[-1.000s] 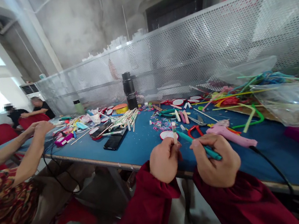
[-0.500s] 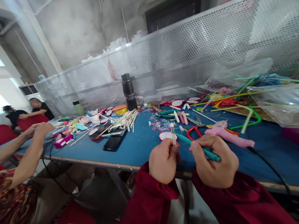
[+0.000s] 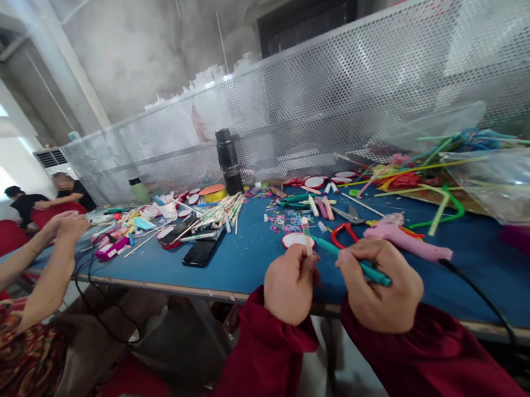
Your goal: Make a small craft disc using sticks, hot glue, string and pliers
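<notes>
Near the table's front edge, my left hand (image 3: pixel 288 286) pinches a small white stick (image 3: pixel 306 235) upright; a greenish band shows near its top. My right hand (image 3: pixel 383 283) is closed round a teal marker pen (image 3: pixel 331 247), whose tip points at the stick and looks to be touching or very close to it. Behind the stick lies a white disc with a red rim (image 3: pixel 295 240). Just beyond my right hand are red-handled scissors (image 3: pixel 344 235) and a pink glue gun (image 3: pixel 402 241) with a black cable.
Loose coloured bits (image 3: pixel 284 222) and several thick markers lie further back. A black bottle (image 3: pixel 229 164) stands by the perforated metal screen (image 3: pixel 377 84). To the left are a phone (image 3: pixel 201 252), a pile of sticks (image 3: pixel 220 214) and a co-worker's arms (image 3: pixel 51 255). Plastic bags (image 3: pixel 513 180) lie right.
My hands, the white stick and the teal marker pen stay almost where they were. The co-worker's hands on the left have shifted slightly to the left.
</notes>
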Available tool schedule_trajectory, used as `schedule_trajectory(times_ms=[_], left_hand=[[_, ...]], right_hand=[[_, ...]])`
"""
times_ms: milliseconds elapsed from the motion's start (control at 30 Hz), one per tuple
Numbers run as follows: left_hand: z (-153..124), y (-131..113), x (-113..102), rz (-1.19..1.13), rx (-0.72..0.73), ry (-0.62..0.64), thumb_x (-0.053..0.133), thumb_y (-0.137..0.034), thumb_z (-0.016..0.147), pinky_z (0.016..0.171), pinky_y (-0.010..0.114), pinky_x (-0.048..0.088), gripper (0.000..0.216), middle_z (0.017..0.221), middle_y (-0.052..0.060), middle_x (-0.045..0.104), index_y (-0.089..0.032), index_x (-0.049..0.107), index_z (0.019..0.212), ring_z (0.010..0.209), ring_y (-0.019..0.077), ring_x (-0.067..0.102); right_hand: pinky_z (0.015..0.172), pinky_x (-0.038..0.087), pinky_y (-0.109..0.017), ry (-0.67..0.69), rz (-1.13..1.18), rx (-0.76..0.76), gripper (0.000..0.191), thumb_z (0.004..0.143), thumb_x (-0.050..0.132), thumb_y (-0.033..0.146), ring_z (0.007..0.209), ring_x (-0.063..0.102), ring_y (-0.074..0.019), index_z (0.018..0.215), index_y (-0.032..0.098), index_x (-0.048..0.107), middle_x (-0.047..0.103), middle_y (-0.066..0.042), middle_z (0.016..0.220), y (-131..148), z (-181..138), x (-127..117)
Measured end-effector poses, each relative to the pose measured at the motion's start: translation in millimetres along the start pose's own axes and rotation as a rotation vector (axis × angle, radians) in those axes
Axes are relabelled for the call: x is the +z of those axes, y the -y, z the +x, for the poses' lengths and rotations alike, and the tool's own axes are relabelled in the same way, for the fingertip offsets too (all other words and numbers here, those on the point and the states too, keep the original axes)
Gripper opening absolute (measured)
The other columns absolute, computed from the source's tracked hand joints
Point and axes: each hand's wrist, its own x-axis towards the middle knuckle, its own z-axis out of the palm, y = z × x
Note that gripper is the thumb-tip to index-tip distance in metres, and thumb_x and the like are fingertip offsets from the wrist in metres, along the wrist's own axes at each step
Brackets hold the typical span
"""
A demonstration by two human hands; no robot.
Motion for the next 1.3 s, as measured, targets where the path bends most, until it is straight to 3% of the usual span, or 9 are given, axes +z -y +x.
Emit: schedule_trajectory(times_ms=[1300], left_hand=[[0.2, 1.3, 2.1, 0.020, 0.005, -0.013, 0.049, -0.034, 0.109, 0.074, 0.030, 0.042, 0.025, 0.073, -0.002, 0.068, -0.024, 0.055, 0.087, 0.072, 0.0172, 0.060]], right_hand=[[0.074, 0.055, -0.043, -0.007, -0.024, -0.020, 0.011, 0.095, 0.071, 0.024, 0.074, 0.066, -0.0232, 0.086, 0.025, 0.064, 0.071, -0.004, 0.079, -2.9, -0.8, 0.9]])
